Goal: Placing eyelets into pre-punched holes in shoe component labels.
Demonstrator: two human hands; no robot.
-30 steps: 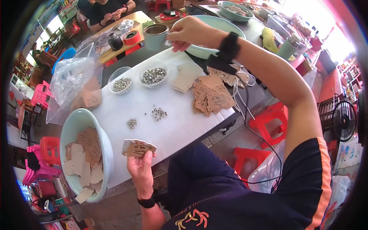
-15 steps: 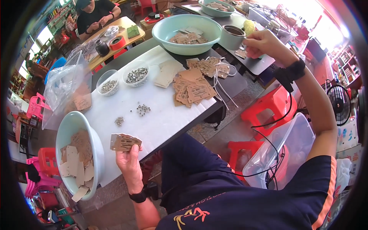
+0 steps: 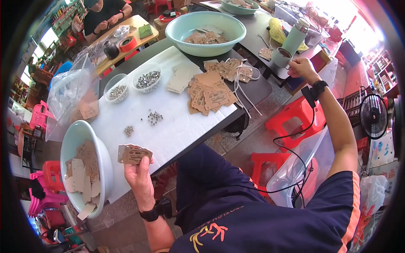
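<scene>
My left hand (image 3: 140, 179) pinches a small stack of brown printed cardboard cards (image 3: 135, 154) over the near edge of the white-covered table (image 3: 168, 122). Off to the far right, my right hand (image 3: 303, 69) is closed at the handle of a grey-green mug (image 3: 280, 61) with a dark inside. The mug is upright on or just above the dark far table; I cannot tell whether it touches. Beside it stands a pale green thermos flask (image 3: 295, 37). On the white sheet lie small metal studs (image 3: 155, 118), a smaller silvery pile (image 3: 128, 131) and a heap of brown cards (image 3: 211, 92).
Two clear tubs (image 3: 147, 78) of metal pieces sit near pale cards (image 3: 181, 78). Light green basins (image 3: 168, 33) hold more cards; one basin (image 3: 105, 168) stands at the left. White cord (image 3: 241, 90) trails off the table edge. Red stools (image 3: 291, 116) and a clear bin (image 3: 278, 177) are at right. Another person works opposite.
My right hand has lowered the mug and moved it right, beside the thermos, which the arm and mug hid before. My left hand still holds the cards, shifted slightly in view.
</scene>
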